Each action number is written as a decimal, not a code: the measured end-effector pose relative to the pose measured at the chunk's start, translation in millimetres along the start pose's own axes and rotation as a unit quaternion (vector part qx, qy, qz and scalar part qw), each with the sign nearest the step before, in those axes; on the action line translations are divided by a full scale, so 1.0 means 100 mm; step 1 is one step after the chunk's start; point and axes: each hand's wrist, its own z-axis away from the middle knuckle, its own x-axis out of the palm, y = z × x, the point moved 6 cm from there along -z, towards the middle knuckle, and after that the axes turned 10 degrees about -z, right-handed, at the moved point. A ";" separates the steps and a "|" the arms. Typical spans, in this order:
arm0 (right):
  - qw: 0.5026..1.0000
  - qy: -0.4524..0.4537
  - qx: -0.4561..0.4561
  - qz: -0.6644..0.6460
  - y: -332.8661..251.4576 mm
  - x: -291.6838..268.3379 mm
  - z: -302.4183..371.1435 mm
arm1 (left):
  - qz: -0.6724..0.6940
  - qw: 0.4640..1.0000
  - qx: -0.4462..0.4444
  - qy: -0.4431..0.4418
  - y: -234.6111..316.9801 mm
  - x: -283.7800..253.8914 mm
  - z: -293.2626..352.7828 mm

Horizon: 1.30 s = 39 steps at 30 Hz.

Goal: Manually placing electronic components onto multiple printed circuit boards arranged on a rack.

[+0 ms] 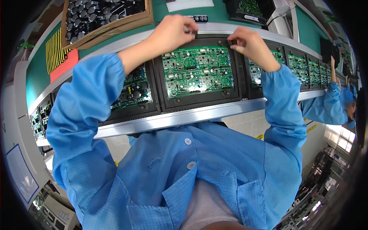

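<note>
Nearest the camera is the person's blue work coat (153,161), with white buttons down its front and a pale shirt at the open collar. Both sleeved arms reach forward to a green printed circuit board panel (197,71), which lies flat in a black carrier frame (199,100) in the middle of the line, between the back rail and the bright metal front rail (184,117).

The left hand (176,33) is over the back rail, just beyond the carrier's far edge. Its grip is curled, thumb and fingers near each other; whether anything is pinched there one cannot tell. The right hand (249,43) is over the carrier's far right corner, thumb and fingers bent toward one another; whether its grip is clamped on something likewise cannot be told.

More boards in black carriers stand on either side. Past the back rail, on the green worktop (217,15), are a cardboard box (115,30) of dark cylindrical capacitors (92,17), a short row of similar cylinders (200,18) beside the left hand, and a black bin (233,9) of small green parts. A yellow-and-black striped sheet (56,51) partly overlaps a red sheet (65,67) at left. At far right, a co-worker's blue sleeve (332,105) reaches toward the line.
</note>
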 end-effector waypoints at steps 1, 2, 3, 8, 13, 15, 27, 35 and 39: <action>1.000 -0.014 0.027 0.002 0.09 0.10 0.10 | 0.020 0.999 -0.009 -0.026 0.04 0.06 0.11; 0.999 -0.016 0.040 -0.002 0.15 0.17 0.15 | 0.027 0.997 -0.022 -0.071 0.02 0.14 0.16; 0.999 -0.016 0.043 -0.005 0.20 0.23 0.19 | 0.028 0.997 -0.023 -0.074 0.03 0.19 0.19; 0.999 -0.014 0.024 0.023 0.23 0.30 0.24 | -0.039 0.993 0.034 -0.108 0.11 0.37 0.23; 0.997 -0.037 0.053 0.037 0.14 0.35 0.17 | -0.072 0.987 0.066 -0.129 0.13 0.48 0.21; 0.997 -0.037 0.029 0.055 0.14 0.35 0.17 | -0.081 0.986 0.066 -0.127 0.11 0.48 0.21; 0.997 -0.019 0.000 0.078 0.20 0.35 0.23 | -0.082 0.987 0.066 -0.118 0.09 0.53 0.20; 0.992 0.040 0.101 -0.068 0.10 0.12 0.62 | -0.048 0.995 0.007 -0.091 0.33 0.05 0.35; 0.984 0.014 0.106 -0.144 0.03 0.35 0.86 | 0.079 0.989 0.006 -0.126 0.45 0.18 0.58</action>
